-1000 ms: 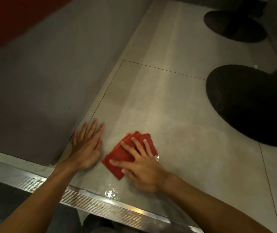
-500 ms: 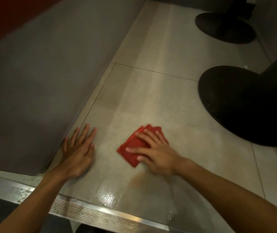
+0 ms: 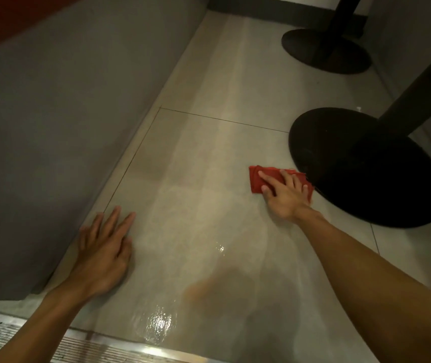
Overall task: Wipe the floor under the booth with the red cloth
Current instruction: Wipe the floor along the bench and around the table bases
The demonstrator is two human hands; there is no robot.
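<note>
The folded red cloth [image 3: 259, 176] lies flat on the beige tiled floor [image 3: 203, 163], right beside the near black table base. My right hand [image 3: 285, 196] presses down on the cloth with fingers spread, covering most of its right part. My left hand [image 3: 104, 247] rests flat on the floor with fingers apart, close to the grey booth seat base [image 3: 59, 121] on the left, and holds nothing. The floor between my arms looks wet and shiny.
A round black table base [image 3: 361, 179] with a dark post stands at the right, touching the cloth's edge. A second black base [image 3: 324, 49] is farther back. A ribbed metal threshold strip [image 3: 78, 347] runs along the near edge.
My right hand has slid the red cloth away from my left hand, forward and to the right, up to the black table base. My left hand has stayed planted on the floor.
</note>
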